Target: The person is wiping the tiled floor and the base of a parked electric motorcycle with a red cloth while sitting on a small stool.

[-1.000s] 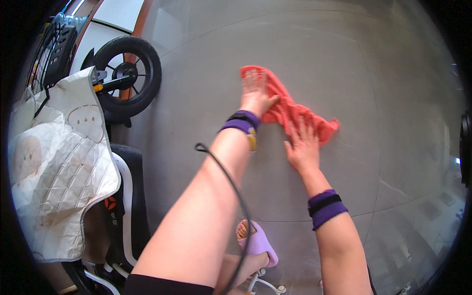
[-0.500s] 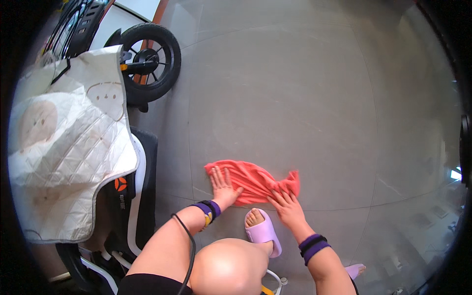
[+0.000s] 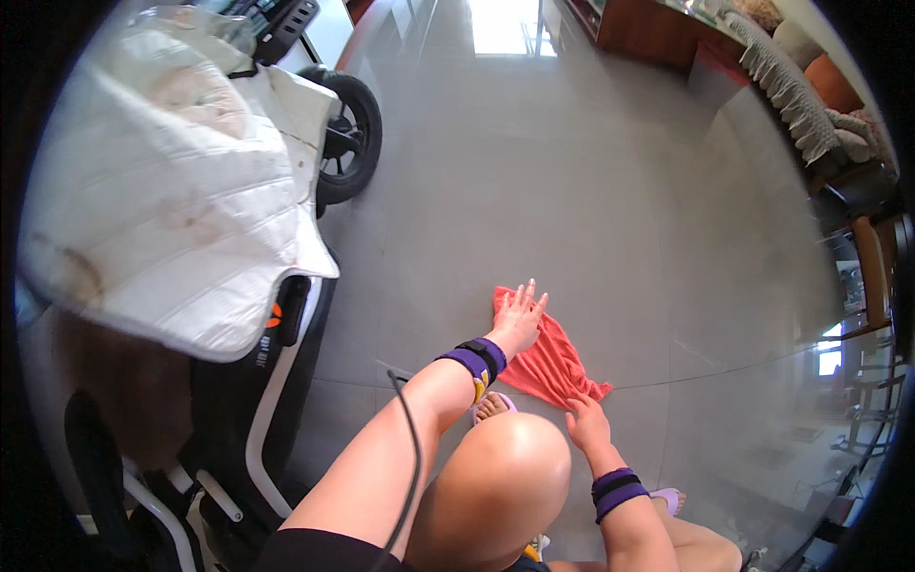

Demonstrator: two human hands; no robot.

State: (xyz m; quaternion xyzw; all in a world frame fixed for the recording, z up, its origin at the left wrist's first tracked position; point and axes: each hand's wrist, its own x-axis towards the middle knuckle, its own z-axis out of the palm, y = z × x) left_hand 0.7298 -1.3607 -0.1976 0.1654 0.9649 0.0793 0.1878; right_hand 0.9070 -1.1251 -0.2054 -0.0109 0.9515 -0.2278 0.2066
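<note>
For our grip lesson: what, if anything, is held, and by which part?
The left hand is spread over the upper end of the coral cloth, not gripping; whether the right hand grips its lower end cannot be told.

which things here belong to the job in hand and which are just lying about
In the job:
coral-red crumpled cloth
left hand, spread over it
right hand, at its near edge
grey tiled floor under it

Just about:
white quilted cover
black spoked wheel
brown wooden furniture
orange fabric cushion
</note>
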